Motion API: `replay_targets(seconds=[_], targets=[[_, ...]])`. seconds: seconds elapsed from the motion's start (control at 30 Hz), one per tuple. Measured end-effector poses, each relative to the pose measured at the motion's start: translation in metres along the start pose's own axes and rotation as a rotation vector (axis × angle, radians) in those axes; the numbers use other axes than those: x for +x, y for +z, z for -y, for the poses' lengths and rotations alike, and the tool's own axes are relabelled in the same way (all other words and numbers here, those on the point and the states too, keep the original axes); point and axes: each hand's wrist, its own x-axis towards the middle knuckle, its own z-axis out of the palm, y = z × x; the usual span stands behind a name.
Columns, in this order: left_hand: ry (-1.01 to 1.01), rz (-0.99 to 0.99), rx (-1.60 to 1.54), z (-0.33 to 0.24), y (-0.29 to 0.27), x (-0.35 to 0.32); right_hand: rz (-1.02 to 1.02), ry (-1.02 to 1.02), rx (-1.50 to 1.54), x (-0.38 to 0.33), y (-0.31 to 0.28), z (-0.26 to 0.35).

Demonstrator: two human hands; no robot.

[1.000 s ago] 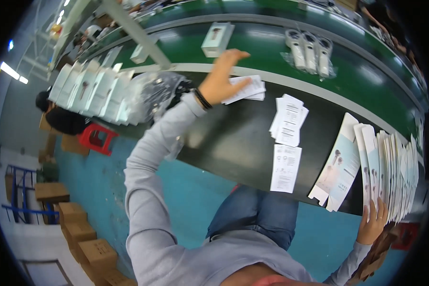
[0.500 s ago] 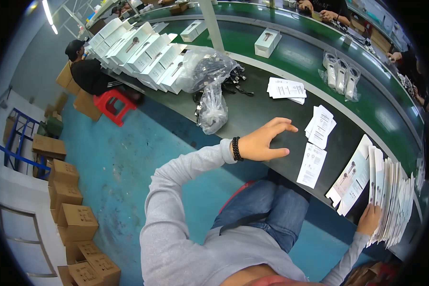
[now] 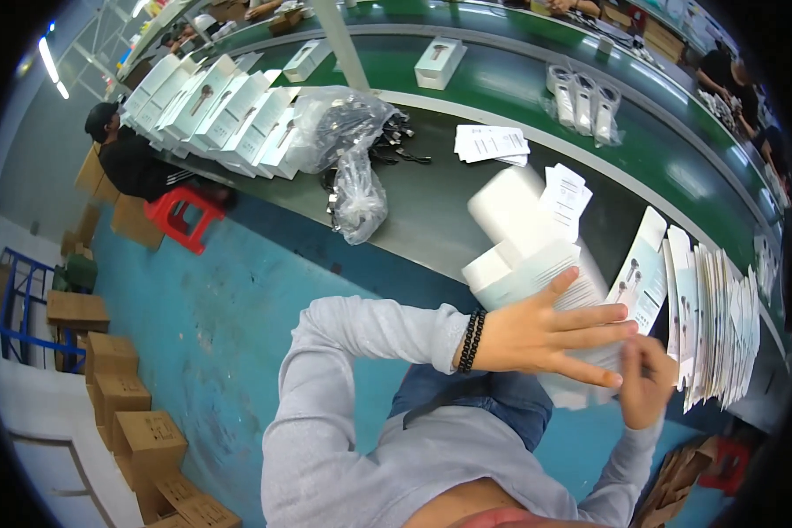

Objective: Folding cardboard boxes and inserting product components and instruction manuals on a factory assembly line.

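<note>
Change since earlier: half a second back the left hand hovered with spread fingers over the dark table and held nothing; it has since swung across to the right and now lies against a blurred white carton, while the right hand has left the edge of the card stack and come in to meet it.
Left hand: left hand point(image 3: 550, 334), a black bead bracelet point(image 3: 473, 341) on its wrist, has its fingers spread wide and flat across the near face of the carton, pressing it rather than closing around it.
Right hand: right hand point(image 3: 647, 380) sits curled just under the left fingertips, touching the carton's lower right part; whether it pinches anything cannot be told.
Carton: tall white cardboard box point(image 3: 524, 242), smeared by motion, stands up from between the two hands, above the person's lap and at the near edge of the table.
Table: dark grey work table point(image 3: 431, 207) runs beside a green conveyor belt point(image 3: 502, 88).
Card stack: upright fanned row of white printed cards point(image 3: 708, 326) stands just right of the hands.
Leaflets: white printed paper sheets point(image 3: 491, 143) lie on the table beyond the carton.
Bags: clear crumpled plastic bags of dark small parts point(image 3: 348, 141) rest to the left, beside a row of white product boxes point(image 3: 220, 110).
</note>
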Motion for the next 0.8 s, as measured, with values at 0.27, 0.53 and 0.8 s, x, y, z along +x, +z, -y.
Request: replay_targets(seconds=[0.27, 0.53, 0.8], targets=[[-0.238, 0.306, -0.316, 0.001, -0.019, -0.020, 0.363, 0.323, 0.957, -0.025, 0.040, -0.024], [-0.411, 0.345, -0.623, -0.013, -0.010, -0.049, 0.185, 0.612, 1.447, -0.048, 0.084, -0.036], [-0.660, 0.437, -0.601, -0.006, -0.009, -0.058, 0.538, 0.103, 0.309, -0.027, 0.072, -0.047]])
